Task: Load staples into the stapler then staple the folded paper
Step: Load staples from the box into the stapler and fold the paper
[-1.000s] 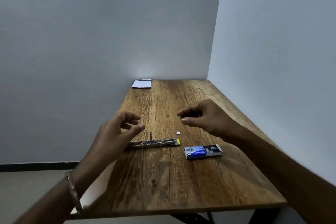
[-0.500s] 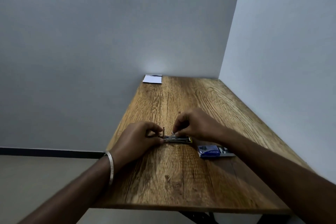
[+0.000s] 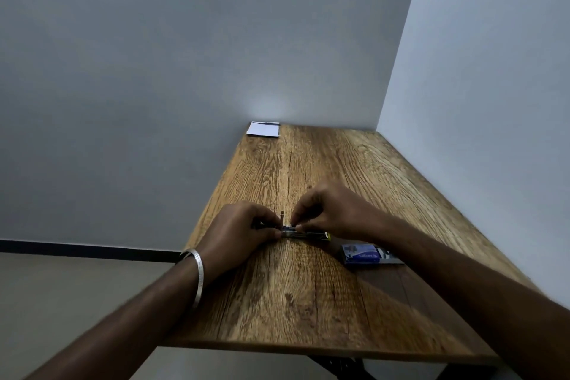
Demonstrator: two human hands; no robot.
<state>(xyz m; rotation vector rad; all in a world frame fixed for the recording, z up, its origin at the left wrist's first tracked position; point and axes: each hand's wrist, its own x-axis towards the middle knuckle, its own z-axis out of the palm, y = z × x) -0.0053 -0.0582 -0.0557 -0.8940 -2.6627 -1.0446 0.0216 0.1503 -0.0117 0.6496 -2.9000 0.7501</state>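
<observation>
The stapler (image 3: 303, 234) is seen lying flat on the wooden table (image 3: 308, 302), its length running from left to right, between the two hands and partly covered by them. Its left end is gripped by the curled fingers and thumb of the left hand (image 3: 239, 233), which rests on the table. A thin metal pin (image 3: 282, 216) stands upright from the stapler just beside these fingers. The right hand (image 3: 331, 210) is held over the middle part of the stapler, and its fingertips are pinched together on the top of the open channel; whether a strip of staples is held there cannot be told, because the part is too small. The yellow right end (image 3: 328, 236) of the stapler shows below the right hand. A blue staple box (image 3: 364, 254), partly slid open, lies just beside this end, under the right forearm. The folded paper (image 3: 263, 129) lies well apart, at the far left corner of the table, against the wall. A metal bangle (image 3: 194, 274) is worn on the left wrist.
</observation>
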